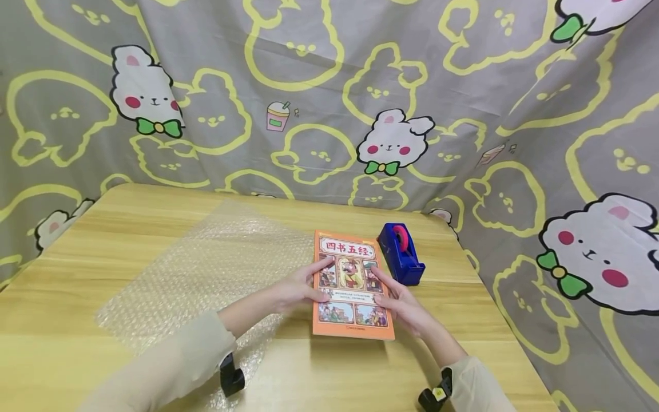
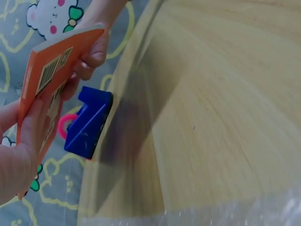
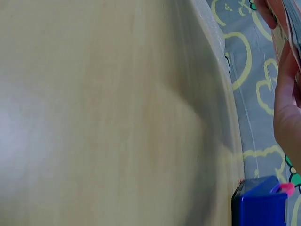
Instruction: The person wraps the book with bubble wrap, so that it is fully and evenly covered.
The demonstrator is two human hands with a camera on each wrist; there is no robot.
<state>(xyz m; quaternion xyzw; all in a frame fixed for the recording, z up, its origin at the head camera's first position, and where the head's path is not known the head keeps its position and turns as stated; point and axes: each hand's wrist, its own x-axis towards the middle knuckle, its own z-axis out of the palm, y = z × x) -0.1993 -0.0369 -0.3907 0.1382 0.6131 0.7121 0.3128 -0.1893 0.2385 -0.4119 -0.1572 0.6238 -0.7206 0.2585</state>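
Both hands hold an orange paperback book [image 1: 351, 279] above the table, its illustrated front cover facing up with red Chinese characters near the top. My left hand [image 1: 298, 288] grips its left edge, thumb on the cover and fingers beneath. On the opposite edge, my right hand [image 1: 407, 308] holds it the same way. The left wrist view shows the book's back [image 2: 41, 92] with a barcode, fingers of the left hand [image 2: 21, 160] spread under it. Only part of the right hand [image 3: 288, 115] and the page edges [image 3: 295, 28] appear in the right wrist view.
A sheet of bubble wrap [image 1: 206, 266] lies flat on the wooden table [image 1: 56, 286], left of the book. Just beyond the book's right side stands a blue tape dispenser [image 1: 404, 260] with a pink-red roll. A grey patterned curtain [image 1: 319, 103] hangs behind the table and along its right.
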